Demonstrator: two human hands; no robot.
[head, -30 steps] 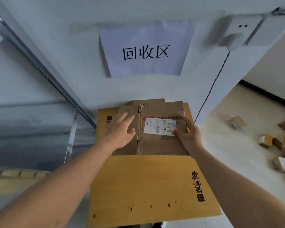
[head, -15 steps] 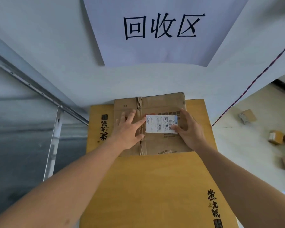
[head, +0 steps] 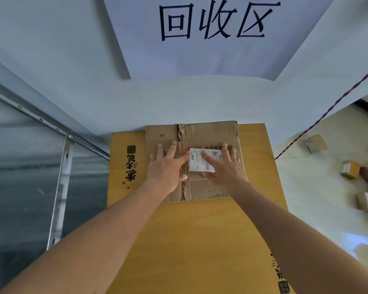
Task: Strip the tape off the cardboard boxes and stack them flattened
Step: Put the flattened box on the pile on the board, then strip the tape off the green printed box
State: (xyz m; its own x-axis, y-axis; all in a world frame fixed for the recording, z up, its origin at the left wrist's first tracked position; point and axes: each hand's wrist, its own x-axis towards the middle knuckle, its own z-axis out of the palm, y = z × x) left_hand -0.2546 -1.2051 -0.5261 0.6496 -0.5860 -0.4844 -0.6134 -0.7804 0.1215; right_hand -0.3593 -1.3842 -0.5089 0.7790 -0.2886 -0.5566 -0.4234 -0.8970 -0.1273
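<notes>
Brown flattened cardboard box (head: 208, 132) with a white shipping label (head: 197, 161) lies flat on a larger yellow flattened carton (head: 200, 240) printed with black characters, pushed up near the white wall under a paper sign (head: 210, 35). Left hand (head: 167, 168) and right hand (head: 225, 168) both rest palm-down on it, fingers spread, gripping nothing; right fingers overlap the label. Small cardboard boxes (head: 349, 169) sit scattered on the floor, well apart to the right.

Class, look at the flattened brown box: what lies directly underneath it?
The flattened brown box lies on a larger yellow cardboard sheet printed with black characters. Both hands, left and right, press flat on the box. Whatever lies under the yellow sheet is covered.
</notes>
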